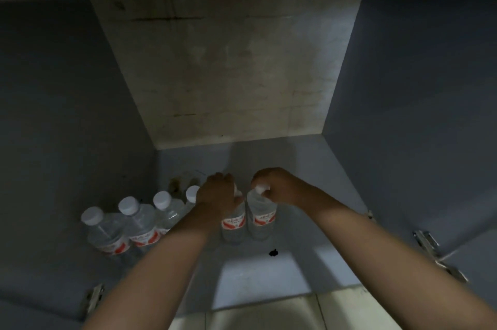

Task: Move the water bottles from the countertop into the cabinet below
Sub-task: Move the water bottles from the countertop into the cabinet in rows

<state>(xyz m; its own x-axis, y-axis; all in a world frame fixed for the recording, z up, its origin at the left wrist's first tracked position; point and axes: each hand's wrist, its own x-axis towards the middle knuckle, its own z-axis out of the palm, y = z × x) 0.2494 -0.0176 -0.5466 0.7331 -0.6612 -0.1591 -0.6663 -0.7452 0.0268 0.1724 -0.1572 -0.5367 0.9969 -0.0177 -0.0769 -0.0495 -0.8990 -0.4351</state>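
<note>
Inside the open grey cabinet (282, 157), two clear water bottles with red-and-white labels stand side by side on the floor panel. My left hand (217, 195) grips the top of the left bottle (233, 224), hiding its cap. My right hand (277, 184) pinches the white cap of the right bottle (261, 219). Left of these, a row of several identical bottles (139, 224) with white caps stands against the cabinet's left side; my left forearm covers part of that row.
The cabinet's back wall (228, 68) is stained beige. Metal door hinges sit at the lower left (94, 300) and lower right (427, 243). A small black mark (273, 252) lies on the cabinet floor. Pale floor tile (258, 313) shows below the opening.
</note>
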